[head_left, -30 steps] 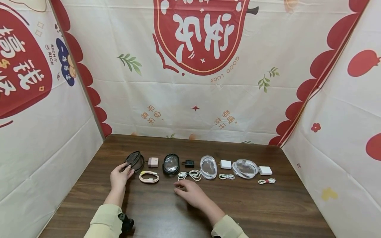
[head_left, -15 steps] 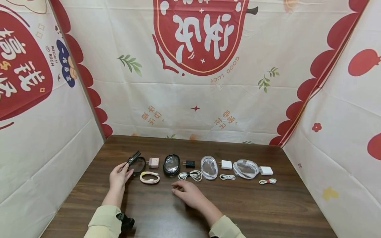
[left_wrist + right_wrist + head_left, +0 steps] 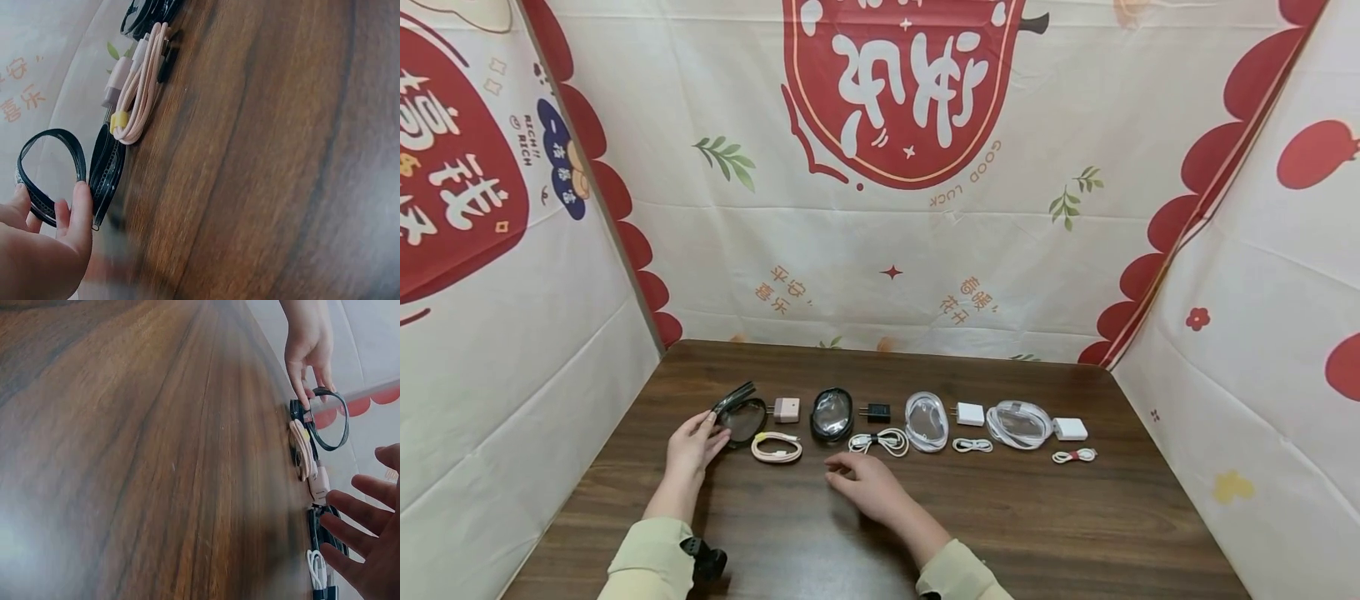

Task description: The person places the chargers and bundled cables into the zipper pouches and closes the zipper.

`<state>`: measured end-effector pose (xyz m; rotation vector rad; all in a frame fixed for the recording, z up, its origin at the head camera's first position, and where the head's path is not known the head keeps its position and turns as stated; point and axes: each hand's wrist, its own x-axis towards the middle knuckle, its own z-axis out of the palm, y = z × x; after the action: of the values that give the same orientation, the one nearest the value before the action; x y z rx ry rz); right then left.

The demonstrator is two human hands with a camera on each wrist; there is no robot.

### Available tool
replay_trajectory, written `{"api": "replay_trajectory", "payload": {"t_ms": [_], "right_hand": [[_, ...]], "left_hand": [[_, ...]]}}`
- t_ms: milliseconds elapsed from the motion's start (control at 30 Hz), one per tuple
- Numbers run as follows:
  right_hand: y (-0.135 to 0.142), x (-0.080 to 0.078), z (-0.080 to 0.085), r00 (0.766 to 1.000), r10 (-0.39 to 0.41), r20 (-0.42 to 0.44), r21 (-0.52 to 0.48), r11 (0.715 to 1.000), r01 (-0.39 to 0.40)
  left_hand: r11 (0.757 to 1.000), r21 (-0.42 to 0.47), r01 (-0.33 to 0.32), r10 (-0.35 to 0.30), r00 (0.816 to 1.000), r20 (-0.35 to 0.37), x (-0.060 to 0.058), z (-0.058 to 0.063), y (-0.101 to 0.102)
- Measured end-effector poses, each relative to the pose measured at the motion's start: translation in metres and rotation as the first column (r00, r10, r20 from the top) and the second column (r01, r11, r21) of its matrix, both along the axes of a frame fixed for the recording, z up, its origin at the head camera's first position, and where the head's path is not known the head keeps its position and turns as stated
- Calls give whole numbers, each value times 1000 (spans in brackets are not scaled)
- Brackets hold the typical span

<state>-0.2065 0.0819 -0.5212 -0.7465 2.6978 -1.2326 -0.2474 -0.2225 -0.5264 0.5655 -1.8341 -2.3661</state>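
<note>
An oval zip case with black rims and clear faces is spread at the table's left. My left hand pinches the edge of its raised lid. The other half stays down on the table. In the left wrist view the lid's rim forms an upright loop between thumb and fingers. My right hand holds nothing, its fingers spread in the right wrist view. It hovers just in front of a coiled cream cable. A pink cable with a yellow tie lies by the case.
Along the row stand a pink charger, a second black-rimmed case, a black charger, white-rimmed cases, white chargers and bundled white cables. Printed cloth rises behind the brown table.
The held lid has swung further back to the left, away from the lower half. My left hand has shifted slightly left with it. My right hand has drifted a little left.
</note>
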Motion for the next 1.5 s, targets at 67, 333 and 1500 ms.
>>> {"api": "replay_trajectory", "payload": {"t_ms": [67, 333, 1500], "right_hand": [[-4, -1, -1, 1000, -22, -6, -13, 1000, 22], [-21, -8, -8, 993, -100, -63, -103, 990, 93], [-80, -28, -35, 930, -256, -263, 242, 916, 321]], "left_hand": [[1000, -11, 18, -18, 1000, 2, 1, 1, -2], [999, 34, 19, -19, 1000, -6, -1, 2, -6], [999, 35, 36, -36, 999, -11, -7, -3, -12]]}}
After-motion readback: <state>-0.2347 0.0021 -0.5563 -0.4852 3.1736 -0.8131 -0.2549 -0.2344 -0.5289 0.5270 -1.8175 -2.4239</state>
